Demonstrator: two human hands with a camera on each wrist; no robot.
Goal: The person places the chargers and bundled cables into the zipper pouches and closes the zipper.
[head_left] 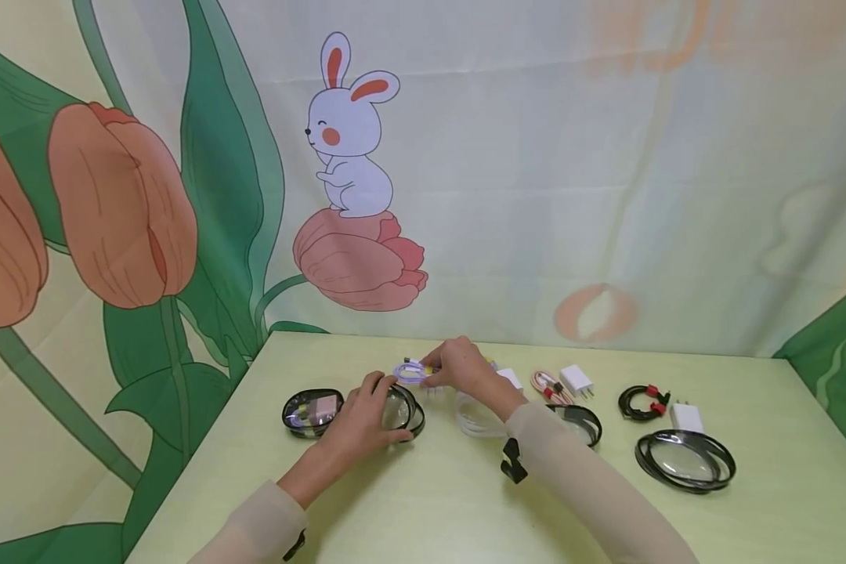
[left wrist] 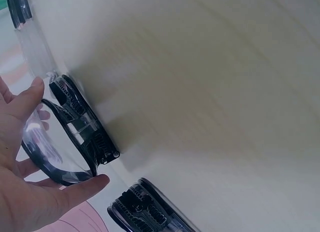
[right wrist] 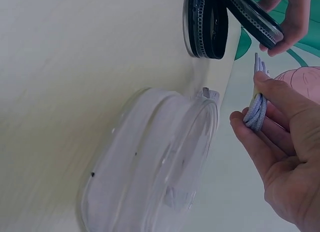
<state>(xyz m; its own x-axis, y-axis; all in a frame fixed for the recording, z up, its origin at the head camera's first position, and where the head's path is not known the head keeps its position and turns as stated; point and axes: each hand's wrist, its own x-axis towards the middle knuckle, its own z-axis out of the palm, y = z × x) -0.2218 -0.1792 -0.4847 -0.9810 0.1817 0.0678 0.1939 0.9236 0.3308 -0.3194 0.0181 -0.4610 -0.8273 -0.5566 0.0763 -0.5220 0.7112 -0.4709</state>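
Note:
My left hand [head_left: 358, 419] grips the raised lid of a small clear zip case with black edging [head_left: 417, 415], thumb and fingers at its rim. In the left wrist view, the case [left wrist: 82, 124] gapes open on the table. A coiled lavender cable [head_left: 409, 371] is pinched in my right hand [head_left: 465, 366], just beyond that case. The right wrist view shows the cable bundle [right wrist: 256, 112] between thumb and fingers. Below the right forearm sits a clear case with pale edging [head_left: 475, 419], partly hidden; its lid is up in the right wrist view.
Left of the hands lies a filled black-edged case [head_left: 313, 413]. To the right are a pink cable [head_left: 551, 387], a white charger plug [head_left: 576, 381], a black cable [head_left: 644, 403], another white plug [head_left: 687, 417] and a black-edged case [head_left: 685, 460]. A printed cloth [head_left: 500, 196] hangs behind the table.

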